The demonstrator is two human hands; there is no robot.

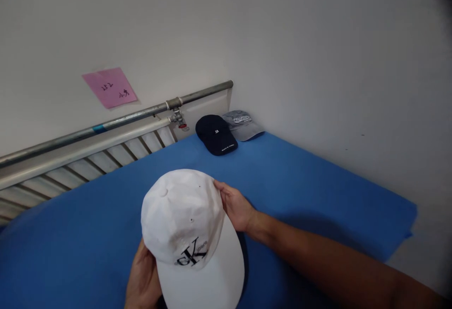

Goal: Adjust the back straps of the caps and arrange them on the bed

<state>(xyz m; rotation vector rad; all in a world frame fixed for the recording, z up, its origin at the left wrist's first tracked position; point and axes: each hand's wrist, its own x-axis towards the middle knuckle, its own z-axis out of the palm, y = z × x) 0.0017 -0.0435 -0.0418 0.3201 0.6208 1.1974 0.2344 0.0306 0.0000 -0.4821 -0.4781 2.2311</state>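
A white baseball cap (180, 205) with a black letter logo is held up above the blue surface, its brim toward me. My left hand (143, 276) grips the cap's lower left side, with its fingertips hidden under the edge. On the right side, my right hand (236, 205) is closed on the cap's rim, fingers partly hidden behind the crown. Farther back on the blue surface lie a black baseball cap (215, 134) and a grey cap (243, 124); the black one partly overlaps the grey one.
The blue-covered table (88, 233) fits into a corner between two pale walls. Along the left wall run a white radiator (99, 161) and a metal pipe (137, 113) with a red-handled valve (181, 125). A pink paper note (110, 88) is stuck above the pipe.
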